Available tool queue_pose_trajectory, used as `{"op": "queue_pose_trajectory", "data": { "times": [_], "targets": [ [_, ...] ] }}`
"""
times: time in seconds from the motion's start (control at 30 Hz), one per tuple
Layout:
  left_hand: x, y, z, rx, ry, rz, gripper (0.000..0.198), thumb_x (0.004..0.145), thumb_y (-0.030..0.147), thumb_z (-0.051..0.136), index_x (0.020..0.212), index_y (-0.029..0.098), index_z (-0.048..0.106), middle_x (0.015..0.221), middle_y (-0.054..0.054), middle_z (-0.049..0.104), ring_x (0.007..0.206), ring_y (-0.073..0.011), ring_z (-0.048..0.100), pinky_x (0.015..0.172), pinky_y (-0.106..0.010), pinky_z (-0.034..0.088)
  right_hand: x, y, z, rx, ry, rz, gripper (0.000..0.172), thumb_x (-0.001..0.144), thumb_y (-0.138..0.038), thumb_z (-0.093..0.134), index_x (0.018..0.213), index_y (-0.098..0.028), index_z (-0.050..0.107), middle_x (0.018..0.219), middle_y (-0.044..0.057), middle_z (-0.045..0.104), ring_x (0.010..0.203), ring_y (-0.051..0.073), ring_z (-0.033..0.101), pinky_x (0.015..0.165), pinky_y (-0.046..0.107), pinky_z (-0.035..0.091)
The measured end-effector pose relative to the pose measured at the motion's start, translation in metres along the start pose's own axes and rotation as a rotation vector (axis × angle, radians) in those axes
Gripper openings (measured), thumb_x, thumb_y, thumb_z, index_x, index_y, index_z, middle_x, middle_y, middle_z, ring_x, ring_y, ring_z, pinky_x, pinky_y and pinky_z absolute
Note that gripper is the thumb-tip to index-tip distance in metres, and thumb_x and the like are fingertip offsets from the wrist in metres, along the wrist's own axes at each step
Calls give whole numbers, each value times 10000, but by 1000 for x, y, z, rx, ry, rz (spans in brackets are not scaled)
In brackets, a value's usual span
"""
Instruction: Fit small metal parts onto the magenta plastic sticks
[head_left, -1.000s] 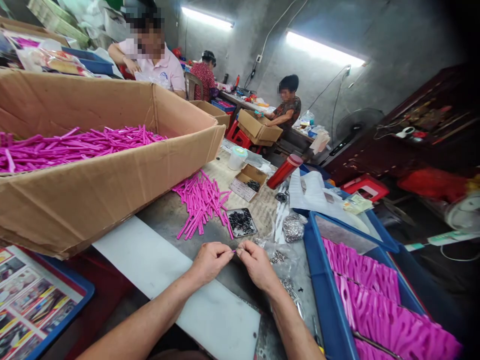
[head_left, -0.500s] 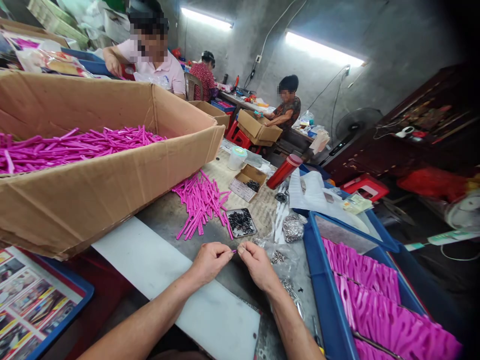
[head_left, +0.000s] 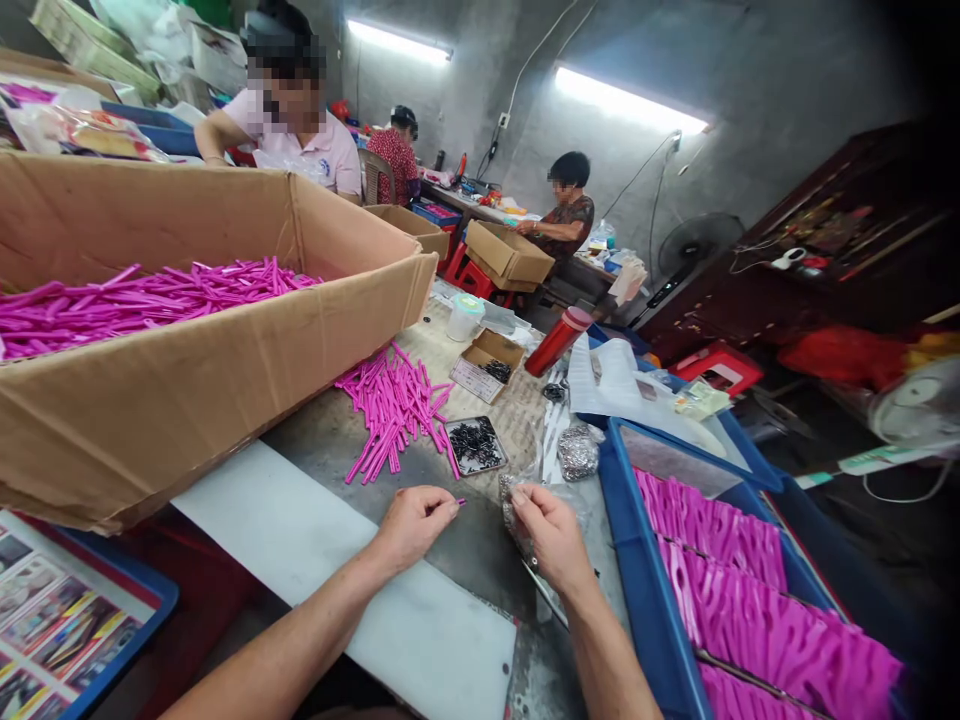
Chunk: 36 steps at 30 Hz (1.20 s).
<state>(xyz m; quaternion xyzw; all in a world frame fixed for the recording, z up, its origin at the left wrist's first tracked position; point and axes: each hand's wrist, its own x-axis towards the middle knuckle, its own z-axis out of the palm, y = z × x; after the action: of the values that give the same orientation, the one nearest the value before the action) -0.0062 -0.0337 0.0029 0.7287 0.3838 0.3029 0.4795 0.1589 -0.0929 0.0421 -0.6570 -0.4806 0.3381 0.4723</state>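
1. Pinching a short purple piece above the grey table, the left hand has its grip closed.
2. At small silver metal parts, the right hand curls, fingertips close together; whether its grip has anything, I cannot tell.

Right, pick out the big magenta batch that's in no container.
The loose pile of strips beside the small tray of black parts. It lies on the table; the other big batches sit in the large cardboard box and blue bin.
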Motion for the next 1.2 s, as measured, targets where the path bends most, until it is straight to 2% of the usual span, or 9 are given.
{"op": "queue_pose_trajectory", "data": {
  "times": [0.13,0.27,0.33,0.4,0.47,0.6,0.83,1.0,1.2],
  "targets": [
    [0,-2,0,-11,-5,-20,269,723,265,404,501,144,496,481,48,314,485,-93,319,462,-189,251,-3,-5,-24,-76,122,-46,268,724,-389,467,663,-135,526,495,-37,404,454,95,352,431,206,284],
    [1,0,-1,-17,-17,-28,266,718,277,410,511,143,511,471,48,332,478,-93,323,460,-188,251,2,0,-45,-478,158,-70,270,738,-365,415,699,-144,566,611,18,547,589,158,491,546,239,354],
    [1,1,-1,-19,-23,-27,268,721,285,409,526,141,525,476,44,351,484,-95,337,465,-189,258,7,5,-50,-730,128,-54,267,752,-313,374,722,-149,582,698,45,595,677,178,529,602,242,361],
    [2,2,-2,-20,-30,-23,273,726,296,405,546,139,536,489,37,376,498,-102,356,474,-191,270,12,8,-52,-951,43,-7,272,762,-247,339,722,-153,591,741,58,616,714,174,545,614,233,356],
    [2,2,-3,-19,-36,-18,278,731,310,401,569,139,548,502,30,403,515,-111,377,483,-194,283,17,11,-51,-1081,-49,46,269,756,-198,339,701,-157,600,738,61,630,704,167,556,596,225,348],
    [3,2,-3,-2,-26,-13,281,740,321,401,600,143,568,517,27,444,525,-115,399,489,-193,296,24,16,-47,-1144,-104,110,231,710,-162,399,670,-160,627,730,78,654,700,177,577,571,226,336],
    [3,-2,-2,8,-6,-16,269,730,331,430,619,144,587,530,25,485,524,-116,423,491,-188,317,29,26,-38,-1223,-139,187,235,691,-161,420,738,-140,650,792,141,654,732,216,593,572,244,345],
    [3,-3,-2,8,7,-23,265,727,333,437,601,144,573,515,30,467,511,-111,410,477,-185,311,29,26,-37,-1233,-149,173,242,698,-160,414,748,-132,649,811,156,648,755,232,591,578,251,349],
    [4,-2,-2,-9,-1,-38,265,719,355,445,631,146,581,539,22,489,532,-121,432,502,-191,337,24,24,-38,-1222,-100,138,258,735,-159,378,747,-133,634,812,146,645,728,214,589,580,252,339]
  ]
}}
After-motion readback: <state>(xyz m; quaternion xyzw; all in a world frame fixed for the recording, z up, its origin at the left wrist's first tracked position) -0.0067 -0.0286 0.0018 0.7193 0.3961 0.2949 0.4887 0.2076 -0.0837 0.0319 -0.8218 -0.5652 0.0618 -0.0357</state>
